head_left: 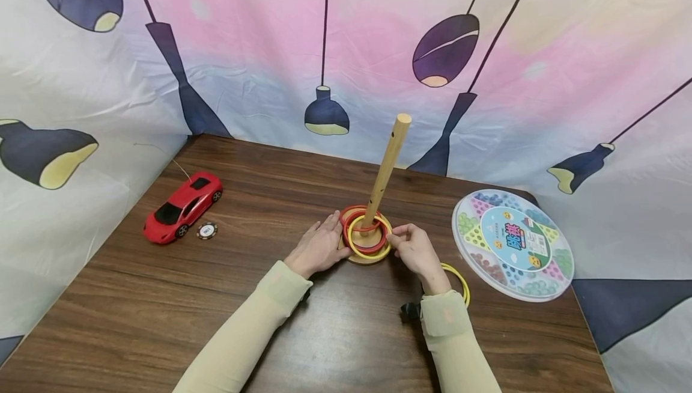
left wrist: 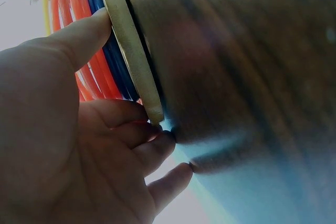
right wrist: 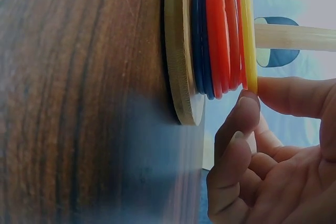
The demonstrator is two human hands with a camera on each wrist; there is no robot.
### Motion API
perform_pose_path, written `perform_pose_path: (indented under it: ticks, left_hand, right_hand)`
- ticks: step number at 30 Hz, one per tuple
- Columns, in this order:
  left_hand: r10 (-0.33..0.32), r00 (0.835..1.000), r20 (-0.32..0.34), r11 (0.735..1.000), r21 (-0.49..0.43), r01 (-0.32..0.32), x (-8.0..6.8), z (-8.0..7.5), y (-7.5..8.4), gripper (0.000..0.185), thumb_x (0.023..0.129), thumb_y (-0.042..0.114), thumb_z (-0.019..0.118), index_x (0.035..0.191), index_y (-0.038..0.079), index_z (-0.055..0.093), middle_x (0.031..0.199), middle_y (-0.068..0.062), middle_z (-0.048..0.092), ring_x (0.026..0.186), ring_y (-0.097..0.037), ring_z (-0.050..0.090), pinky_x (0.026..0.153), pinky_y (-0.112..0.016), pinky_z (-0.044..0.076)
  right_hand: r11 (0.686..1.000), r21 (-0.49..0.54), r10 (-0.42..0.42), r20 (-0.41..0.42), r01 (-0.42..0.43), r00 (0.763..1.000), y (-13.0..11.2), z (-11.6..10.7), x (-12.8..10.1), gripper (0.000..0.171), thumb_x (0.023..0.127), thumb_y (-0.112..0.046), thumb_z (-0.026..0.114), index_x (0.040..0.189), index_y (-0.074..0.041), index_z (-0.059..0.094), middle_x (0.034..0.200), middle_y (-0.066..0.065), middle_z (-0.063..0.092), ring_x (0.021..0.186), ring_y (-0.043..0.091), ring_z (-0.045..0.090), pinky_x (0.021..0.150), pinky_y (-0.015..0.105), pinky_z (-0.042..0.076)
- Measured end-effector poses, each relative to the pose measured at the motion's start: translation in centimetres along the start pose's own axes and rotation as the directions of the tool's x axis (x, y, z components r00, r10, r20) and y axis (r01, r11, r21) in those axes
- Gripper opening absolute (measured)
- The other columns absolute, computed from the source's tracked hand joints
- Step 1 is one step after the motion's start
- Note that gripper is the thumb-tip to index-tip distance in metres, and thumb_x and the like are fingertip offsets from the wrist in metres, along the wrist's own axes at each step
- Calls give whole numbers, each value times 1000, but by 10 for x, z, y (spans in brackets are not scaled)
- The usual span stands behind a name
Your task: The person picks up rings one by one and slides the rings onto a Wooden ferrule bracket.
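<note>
A wooden post (head_left: 388, 167) stands on a round wooden base (right wrist: 178, 51) near the middle of the table. Round it lie dark blue rings (right wrist: 199, 45) at the bottom and several red rings (right wrist: 216, 35) above them. Topmost is a yellow ring (right wrist: 248, 30), which my right hand (head_left: 416, 252) pinches at its right edge between thumb and fingertips. On the left, my left hand (head_left: 320, 247) rests against the base, its thumb on the rim and its other fingers fairly straight, some touching the tabletop.
Beneath my right wrist, more yellow (head_left: 466, 288) ring shows on the table. A round Chinese checkers box (head_left: 513, 246) lies to the right. Over on the left are a red toy car (head_left: 184, 207) and a poker chip (head_left: 207, 231). Patterned cloth (head_left: 259, 50) hangs behind the table.
</note>
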State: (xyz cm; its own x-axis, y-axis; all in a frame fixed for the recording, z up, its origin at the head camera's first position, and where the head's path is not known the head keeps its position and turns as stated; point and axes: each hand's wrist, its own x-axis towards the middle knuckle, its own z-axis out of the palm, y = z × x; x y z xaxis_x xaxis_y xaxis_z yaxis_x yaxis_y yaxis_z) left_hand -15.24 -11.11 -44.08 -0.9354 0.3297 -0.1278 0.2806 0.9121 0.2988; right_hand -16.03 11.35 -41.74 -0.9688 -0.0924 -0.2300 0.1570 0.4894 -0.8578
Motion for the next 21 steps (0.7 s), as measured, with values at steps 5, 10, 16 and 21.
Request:
perform_pose_path:
  ticks: [5,10,16,21]
  left_hand:
    - [-4,1000,5,1000,-3,4,0,0,0,78,95,47,57,149,-4,32,158,-18,21,145,-28,22,115,-47,22]
    - [-3,1000,2,1000,0,3,0,0,0,78,95,47,57,149,-4,33,158,-19,21,145,-28,23,115,-47,23]
    - [2,1000,-1,1000,6,-2,0,0,-1,77,95,47,57,148,-5,35,157,-19,22,145,-29,24,115,-47,23]
    - [4,1000,1,1000,9,-4,0,1,-1,77,96,47,56,148,-5,34,157,-19,22,145,-29,24,115,-47,23]
  right_hand:
    - [1000,5,13,4,-13,1000,0,0,0,21,95,-17,62,108,-1,60,79,10,60,73,32,61,60,29,45]
    - [1000,4,16,5,-16,1000,1,1,0,21,95,-17,62,108,-1,59,80,9,60,73,32,61,60,29,45]
    - [1000,-4,18,1,-18,1000,2,0,0,22,95,-18,62,108,-1,59,82,10,61,73,32,61,61,29,46]
    - [1000,-4,22,-2,-22,1000,2,1,0,22,95,-18,63,108,-1,59,82,10,62,70,28,60,61,29,46]
